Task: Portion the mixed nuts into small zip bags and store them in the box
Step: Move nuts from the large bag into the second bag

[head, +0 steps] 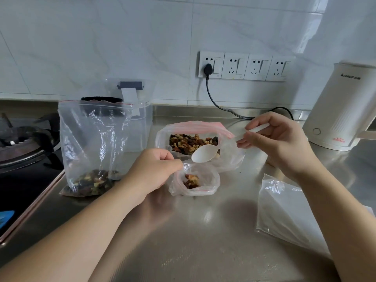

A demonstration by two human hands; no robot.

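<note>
- Stainless-steel counter (pixel 203 241) set against a white tiled wall; a row of wall sockets (pixel 244 67) carries one black plug (pixel 208 69), whose cord runs down to the counter.
- Left hand (pixel 150 169): fingers curled, pinching the rim of a small zip bag (pixel 211 180) and holding its mouth open. The bag rests on the counter and contains a few mixed nuts (pixel 191 181).
- Right hand (pixel 278 143): thumb and fingers pinch the handle of a white plastic spoon (pixel 205 153). The bowl of the spoon shows no nuts and hangs just above the small bag's mouth, in front of the supply bag.
- Large open zip bag (pixel 232 157), just behind the small bag, lies on the counter and holds the main supply of nuts.
- Tall zip bag (pixel 91 143), upright at the left, has nuts in its bottom.
- Clear plastic box (pixel 142 123) stands behind the tall bag, near the wall.
- Stack of unfilled bags (pixel 284 212) lies flat at the right, near the right forearm.
- White electric kettle (pixel 341 106) at far right; gas stove (pixel 24 143) at far left.
</note>
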